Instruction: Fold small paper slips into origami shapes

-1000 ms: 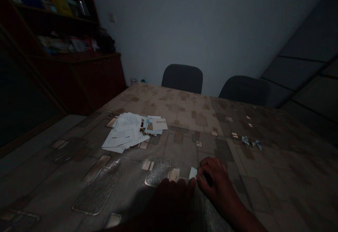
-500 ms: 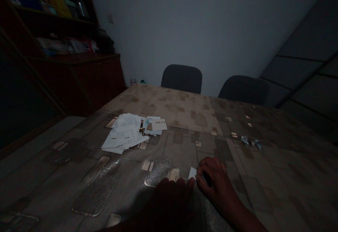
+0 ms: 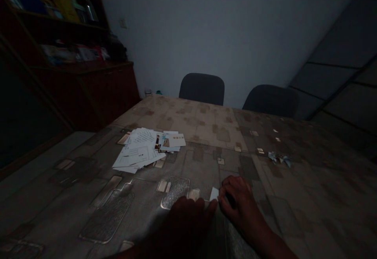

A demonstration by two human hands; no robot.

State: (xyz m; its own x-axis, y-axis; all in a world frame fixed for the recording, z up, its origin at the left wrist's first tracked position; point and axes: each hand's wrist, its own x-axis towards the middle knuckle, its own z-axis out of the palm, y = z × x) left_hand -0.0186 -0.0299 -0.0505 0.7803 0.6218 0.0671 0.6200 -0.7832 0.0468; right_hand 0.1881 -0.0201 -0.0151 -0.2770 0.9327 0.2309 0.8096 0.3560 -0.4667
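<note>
A small white piece of paper (image 3: 214,193) shows between my two hands near the table's front edge. My right hand (image 3: 237,198) is closed, its thumb and curled fingers pinching the paper's right side. My left hand (image 3: 191,215) lies dark in shadow with fingers curled, its thumb tip at the paper's lower edge. Most of the paper is hidden by the hands. Ahead and to the left rests a loose pile of printed sheets and cards (image 3: 140,151). Small folded or crumpled paper pieces (image 3: 279,158) lie to the right.
The table (image 3: 182,113) wears a patterned cloth with shiny rounded rectangles. Two dark chairs (image 3: 202,89) stand at its far side, by the wall. A wooden cabinet (image 3: 108,88) with filled shelves is at the left. The room is dim.
Both hands stay almost where they were, still at the white paper. The view has shifted very slightly.
</note>
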